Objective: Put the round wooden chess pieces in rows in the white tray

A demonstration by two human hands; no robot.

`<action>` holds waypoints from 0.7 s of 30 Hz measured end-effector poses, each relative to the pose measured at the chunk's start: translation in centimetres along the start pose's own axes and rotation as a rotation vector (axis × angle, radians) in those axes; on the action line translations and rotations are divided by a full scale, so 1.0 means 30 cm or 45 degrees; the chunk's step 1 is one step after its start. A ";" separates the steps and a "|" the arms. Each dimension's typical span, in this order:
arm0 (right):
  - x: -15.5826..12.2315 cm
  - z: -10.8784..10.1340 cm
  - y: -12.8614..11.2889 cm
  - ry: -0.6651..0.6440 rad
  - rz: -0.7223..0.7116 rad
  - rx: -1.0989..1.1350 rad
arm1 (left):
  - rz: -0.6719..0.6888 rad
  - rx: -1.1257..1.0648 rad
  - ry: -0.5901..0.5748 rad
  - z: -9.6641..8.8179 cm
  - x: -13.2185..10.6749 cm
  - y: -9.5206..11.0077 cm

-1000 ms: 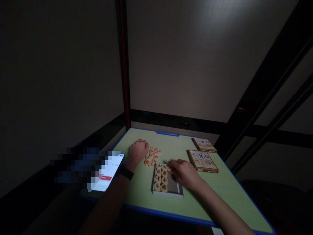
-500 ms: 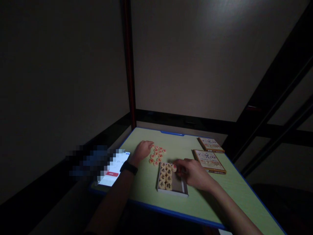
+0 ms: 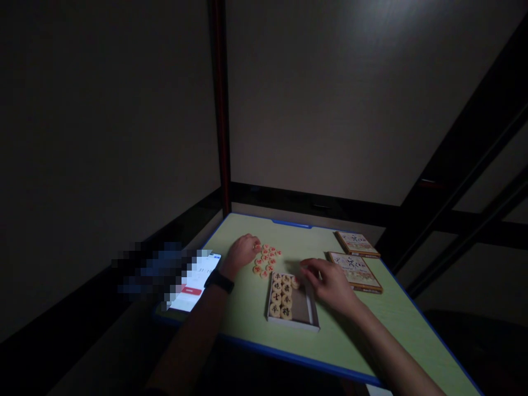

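Nearest, close to the front lip of the pale green, blue-edged table: shallow white rectangular cardboard tray, left part filled with two columns of round pale wooden discs bearing black characters, right part bare. Over the tray's far right corner: right hand, fingers apart and extended, clamped on nothing visible, fingertips just beside a single disc at the tray's far end; contact impossible to tell. Probable fault: this disc left tilted against its neighbour, or seated columns pushed out of line by a low palm. Further back, left: left hand, fingers curled together at the heap of round pale discs with red characters; grip on a disc impossible to tell. Probable fault: heap scattered toward the lit phone, or colours confused in dim light. Farthest right: two flat printed boxes, apart from both hands.
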State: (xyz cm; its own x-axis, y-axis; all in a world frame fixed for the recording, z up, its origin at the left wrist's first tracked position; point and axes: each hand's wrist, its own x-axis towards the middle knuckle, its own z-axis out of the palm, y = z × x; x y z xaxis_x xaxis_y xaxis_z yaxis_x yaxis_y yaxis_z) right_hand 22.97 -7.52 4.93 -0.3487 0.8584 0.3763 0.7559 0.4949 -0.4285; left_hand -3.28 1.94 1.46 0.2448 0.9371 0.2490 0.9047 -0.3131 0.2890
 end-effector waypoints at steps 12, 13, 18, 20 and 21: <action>0.427 0.124 -0.113 -0.527 0.007 -0.545 | -0.527 0.084 0.231 -0.076 -0.006 0.026; 0.456 0.143 -0.125 -0.554 0.029 -0.578 | -0.572 0.084 0.228 -0.083 -0.007 0.028; 0.539 0.209 -0.152 -0.699 0.084 -0.684 | -0.677 0.019 0.243 -0.106 -0.007 0.032; 0.552 0.218 -0.152 -0.745 0.078 -0.700 | -0.698 -0.028 0.276 -0.113 -0.005 0.032; 0.556 0.219 -0.151 -0.762 0.070 -0.701 | -0.707 -0.055 0.296 -0.117 -0.004 0.031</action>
State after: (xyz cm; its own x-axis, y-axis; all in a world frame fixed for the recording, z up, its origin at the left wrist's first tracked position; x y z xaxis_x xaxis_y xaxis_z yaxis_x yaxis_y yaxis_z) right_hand 10.10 5.44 7.74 -0.4222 0.8835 -0.2028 0.8904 0.4461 0.0900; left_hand -3.68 0.99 4.96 -0.3473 0.9054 0.2442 0.8592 0.2030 0.4696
